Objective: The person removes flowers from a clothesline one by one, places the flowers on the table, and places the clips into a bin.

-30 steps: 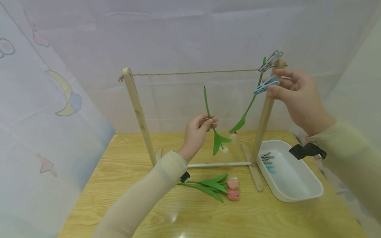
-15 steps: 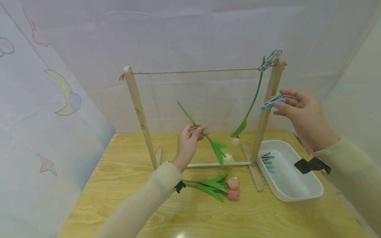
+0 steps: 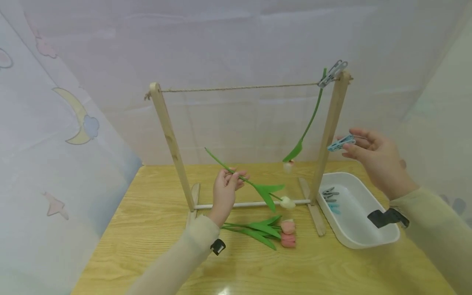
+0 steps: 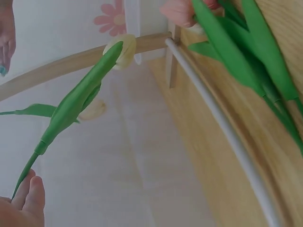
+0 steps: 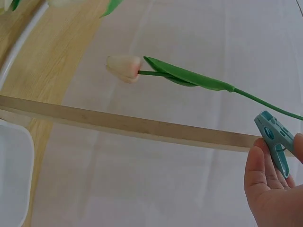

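Note:
In the head view my left hand (image 3: 225, 189) pinches the green stem of a white tulip (image 3: 287, 203), whose bloom points right and slightly down. The left wrist view shows its long green leaf (image 4: 75, 97) close up. My right hand (image 3: 376, 159) holds a light blue clothespin (image 3: 341, 143) between thumb and fingers, in front of the right post. Another pale tulip (image 5: 124, 69) hangs bloom-down from the twine (image 3: 239, 88), its stem held by a grey clothespin (image 3: 333, 73) near the right post.
A wooden frame with a left post (image 3: 171, 147), a right post (image 3: 329, 131) and a white lower bar (image 3: 254, 204) stands on the table (image 3: 147, 246). Pink tulips (image 3: 288, 234) lie in front of it. A white tray (image 3: 363, 243) at the right holds several clothespins (image 3: 330, 195).
My left hand has moved down and left with the white tulip, its stem tilting leftward. My right hand has lowered with the blue clothespin, away from the twine. The hanging tulip swung slightly.

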Demonstrator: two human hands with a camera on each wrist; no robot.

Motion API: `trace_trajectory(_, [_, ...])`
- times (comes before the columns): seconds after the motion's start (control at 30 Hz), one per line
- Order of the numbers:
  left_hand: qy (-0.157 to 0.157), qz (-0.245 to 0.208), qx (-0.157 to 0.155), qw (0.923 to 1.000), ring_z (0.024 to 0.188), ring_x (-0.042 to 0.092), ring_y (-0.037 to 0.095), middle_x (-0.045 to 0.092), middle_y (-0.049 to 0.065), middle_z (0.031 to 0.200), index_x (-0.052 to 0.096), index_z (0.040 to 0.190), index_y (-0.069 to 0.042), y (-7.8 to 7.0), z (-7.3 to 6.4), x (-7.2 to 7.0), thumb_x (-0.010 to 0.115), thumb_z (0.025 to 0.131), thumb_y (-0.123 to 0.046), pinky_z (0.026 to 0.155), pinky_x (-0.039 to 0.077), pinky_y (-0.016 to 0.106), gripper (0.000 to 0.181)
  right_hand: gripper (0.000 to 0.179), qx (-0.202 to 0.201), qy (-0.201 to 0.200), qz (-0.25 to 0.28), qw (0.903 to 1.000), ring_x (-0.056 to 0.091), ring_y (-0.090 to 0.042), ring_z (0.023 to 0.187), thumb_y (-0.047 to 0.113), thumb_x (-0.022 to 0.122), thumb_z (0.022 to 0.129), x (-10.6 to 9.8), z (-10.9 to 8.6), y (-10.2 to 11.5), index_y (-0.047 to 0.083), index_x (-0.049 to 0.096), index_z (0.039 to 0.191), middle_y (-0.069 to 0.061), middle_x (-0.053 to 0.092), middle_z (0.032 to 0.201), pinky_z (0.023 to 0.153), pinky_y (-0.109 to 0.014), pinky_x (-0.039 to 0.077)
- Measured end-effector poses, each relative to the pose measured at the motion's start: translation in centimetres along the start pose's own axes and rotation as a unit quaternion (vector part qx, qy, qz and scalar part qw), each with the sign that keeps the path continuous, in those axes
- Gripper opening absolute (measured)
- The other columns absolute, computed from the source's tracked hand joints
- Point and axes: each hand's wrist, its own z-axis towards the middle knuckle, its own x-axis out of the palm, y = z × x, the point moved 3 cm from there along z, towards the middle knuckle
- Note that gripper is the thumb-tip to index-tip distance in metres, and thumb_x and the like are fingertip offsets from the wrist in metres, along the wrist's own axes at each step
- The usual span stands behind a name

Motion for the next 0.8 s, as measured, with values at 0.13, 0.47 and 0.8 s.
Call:
trace_trajectory(0.13, [-0.01, -0.015, -0.016, 0.9997, 0.108, 0.062, 0.038, 0.062, 0.028, 0.116, 0.042, 0.122, 0.006, 0.7, -0.4, -0.4, 0.044, 0.104, -0.007, 0.096, 0.05, 0.045, 0.022, 0.031, 0.009, 0.005, 0.037, 0.9993, 0.068, -0.006, 0.087, 0.006, 0.064, 0.093, -0.6, -0.2, -1.0, 0.013, 0.054, 0.122, 0.007, 0.071, 0.102, 0.077, -0.018, 0.055])
trace_trajectory(0.47, [-0.023, -0.019, -0.034, 0.999, 0.109, 0.063, 0.033, 0.062, 0.027, 0.116, 0.04, 0.124, 0.006, 1.5, -0.9, -0.9, 0.044, 0.105, -0.01, 0.097, 0.049, 0.043, 0.025, 0.037, 0.069, 0.011, -0.092, 0.9934, 0.038, -0.005, 0.132, 0.023, 0.065, 0.095, -1.6, -0.7, -1.8, 0.021, 0.051, 0.13, 0.019, 0.066, 0.113, 0.119, -0.036, -0.002])
trace_trajectory(0.8, [-0.047, -0.026, -0.056, 0.9969, 0.11, 0.063, 0.031, 0.062, 0.024, 0.116, 0.04, 0.122, 0.005, 2.4, -1.4, -1.3, 0.043, 0.105, -0.01, 0.096, 0.05, 0.04, 0.023, 0.026, 0.072, 0.029, -0.127, 0.9888, 0.013, -0.005, 0.138, 0.017, 0.064, 0.096, -2.6, -0.9, -3.1, 0.02, 0.053, 0.12, 0.027, 0.064, 0.101, 0.106, -0.044, -0.028])
